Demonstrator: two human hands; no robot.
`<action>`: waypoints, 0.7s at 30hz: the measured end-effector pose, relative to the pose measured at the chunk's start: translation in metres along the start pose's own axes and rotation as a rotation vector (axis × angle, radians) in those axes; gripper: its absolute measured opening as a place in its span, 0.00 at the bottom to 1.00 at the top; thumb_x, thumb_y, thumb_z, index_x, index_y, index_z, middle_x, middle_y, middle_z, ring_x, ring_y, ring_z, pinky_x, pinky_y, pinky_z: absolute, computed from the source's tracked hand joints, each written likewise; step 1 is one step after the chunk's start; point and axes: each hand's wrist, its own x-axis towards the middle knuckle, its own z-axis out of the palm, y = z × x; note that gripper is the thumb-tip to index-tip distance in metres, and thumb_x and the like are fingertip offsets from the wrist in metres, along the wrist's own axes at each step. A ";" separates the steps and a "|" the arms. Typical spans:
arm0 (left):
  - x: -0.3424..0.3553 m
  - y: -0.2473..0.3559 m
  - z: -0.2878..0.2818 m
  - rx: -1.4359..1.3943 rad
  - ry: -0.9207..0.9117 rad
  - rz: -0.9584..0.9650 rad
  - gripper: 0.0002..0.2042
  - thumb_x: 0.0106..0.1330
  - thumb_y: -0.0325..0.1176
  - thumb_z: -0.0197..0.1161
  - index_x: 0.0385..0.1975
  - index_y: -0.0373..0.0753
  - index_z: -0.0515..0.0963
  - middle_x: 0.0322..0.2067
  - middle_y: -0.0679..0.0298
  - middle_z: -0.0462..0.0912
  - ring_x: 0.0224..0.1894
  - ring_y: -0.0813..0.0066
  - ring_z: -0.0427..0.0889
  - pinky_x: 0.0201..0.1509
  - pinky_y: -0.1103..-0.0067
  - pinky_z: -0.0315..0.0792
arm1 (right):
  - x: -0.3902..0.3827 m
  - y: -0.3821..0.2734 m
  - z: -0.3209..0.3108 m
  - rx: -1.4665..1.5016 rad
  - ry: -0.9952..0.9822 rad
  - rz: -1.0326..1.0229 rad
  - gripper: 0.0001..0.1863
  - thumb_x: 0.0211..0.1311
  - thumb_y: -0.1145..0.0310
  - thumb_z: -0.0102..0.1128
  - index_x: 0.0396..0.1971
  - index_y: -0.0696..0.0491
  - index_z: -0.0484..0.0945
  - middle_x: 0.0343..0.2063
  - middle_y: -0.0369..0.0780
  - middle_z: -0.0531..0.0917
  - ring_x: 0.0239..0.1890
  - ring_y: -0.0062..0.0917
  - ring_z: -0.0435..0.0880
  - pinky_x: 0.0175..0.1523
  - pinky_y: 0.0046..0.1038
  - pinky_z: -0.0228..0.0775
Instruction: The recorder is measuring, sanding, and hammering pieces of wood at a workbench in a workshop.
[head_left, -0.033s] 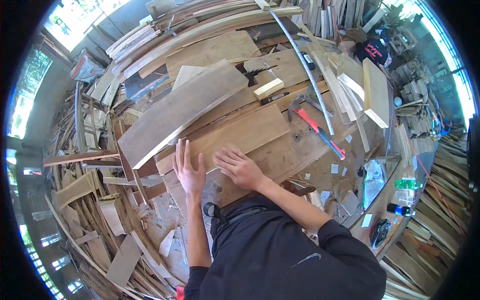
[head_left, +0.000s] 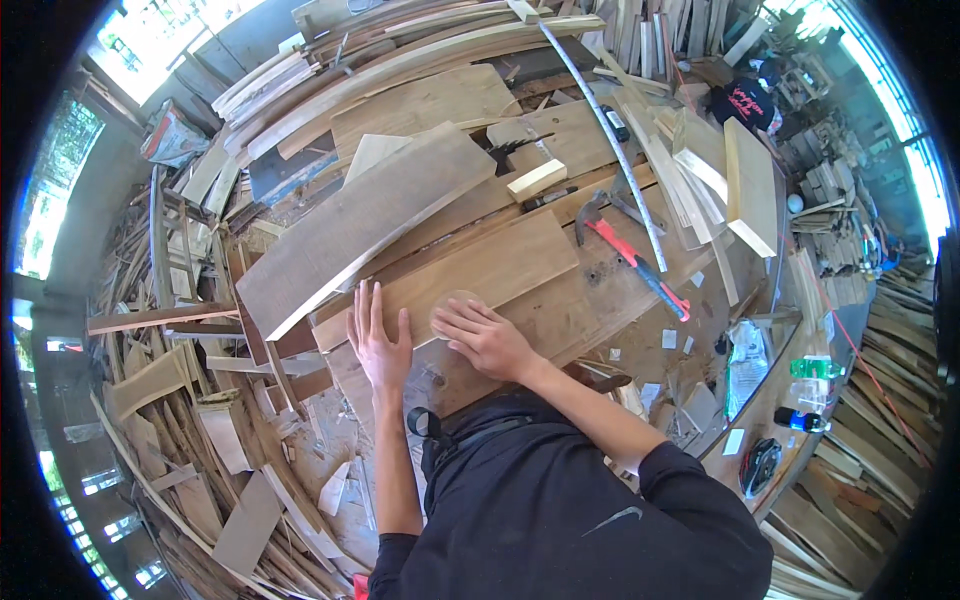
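A light brown plank [head_left: 510, 258] lies in front of me on a wider board [head_left: 555, 312]. My left hand [head_left: 382, 340] rests on the plank's left part, palm down, fingers stretched out and thumb apart. To its right, my right hand [head_left: 485, 338] lies flat over the plank's near edge. Under its fingertips shows part of a thin, round, tan disc [head_left: 446, 300], perhaps sandpaper; the rest is covered. Just beyond the plank is a broad greyish-brown board [head_left: 370, 220] with a pale edge.
A claw hammer [head_left: 632, 262] with a red and dark handle lies to the right, beside a long metal ruler [head_left: 610, 140]. A small wood block [head_left: 537, 179] and a dark marker [head_left: 550, 197] sit beyond the plank. Green-topped bottle [head_left: 817, 368] and tape roll [head_left: 760, 467] stand at right.
My right hand has shifted slightly to the right and nearer me; it was blurred before and is sharper now. My left hand stays in place.
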 end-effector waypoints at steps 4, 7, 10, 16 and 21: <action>-0.002 -0.002 0.005 0.099 -0.096 0.002 0.31 0.74 0.45 0.65 0.75 0.42 0.70 0.76 0.59 0.69 0.80 0.62 0.63 0.85 0.59 0.46 | -0.022 0.045 -0.039 -0.158 0.018 0.078 0.23 0.82 0.57 0.50 0.69 0.47 0.78 0.72 0.40 0.76 0.77 0.35 0.68 0.83 0.42 0.53; -0.002 -0.003 0.002 0.110 -0.099 -0.001 0.32 0.74 0.48 0.64 0.75 0.42 0.70 0.75 0.60 0.70 0.80 0.63 0.63 0.85 0.59 0.43 | -0.023 0.082 -0.065 -0.228 0.117 0.222 0.22 0.82 0.58 0.49 0.69 0.47 0.79 0.71 0.40 0.77 0.77 0.36 0.69 0.82 0.42 0.54; -0.001 0.001 -0.002 0.109 -0.119 0.016 0.41 0.66 0.57 0.70 0.76 0.42 0.68 0.76 0.59 0.68 0.81 0.63 0.60 0.86 0.57 0.41 | -0.011 0.104 -0.065 -0.226 0.274 0.399 0.22 0.82 0.60 0.49 0.68 0.47 0.79 0.69 0.42 0.78 0.76 0.39 0.71 0.82 0.42 0.54; 0.004 0.020 -0.018 0.170 -0.310 -0.002 0.66 0.40 0.69 0.81 0.80 0.40 0.58 0.78 0.55 0.63 0.82 0.63 0.55 0.86 0.55 0.35 | 0.048 0.036 0.003 -0.045 0.131 0.338 0.22 0.81 0.59 0.50 0.63 0.53 0.82 0.68 0.46 0.79 0.75 0.42 0.71 0.80 0.42 0.58; 0.001 -0.001 -0.015 0.150 -0.289 0.039 0.67 0.37 0.66 0.83 0.79 0.40 0.59 0.75 0.56 0.67 0.80 0.62 0.60 0.86 0.55 0.38 | 0.038 0.000 0.015 0.065 0.012 0.023 0.22 0.79 0.59 0.56 0.65 0.50 0.82 0.69 0.43 0.79 0.76 0.38 0.71 0.81 0.41 0.57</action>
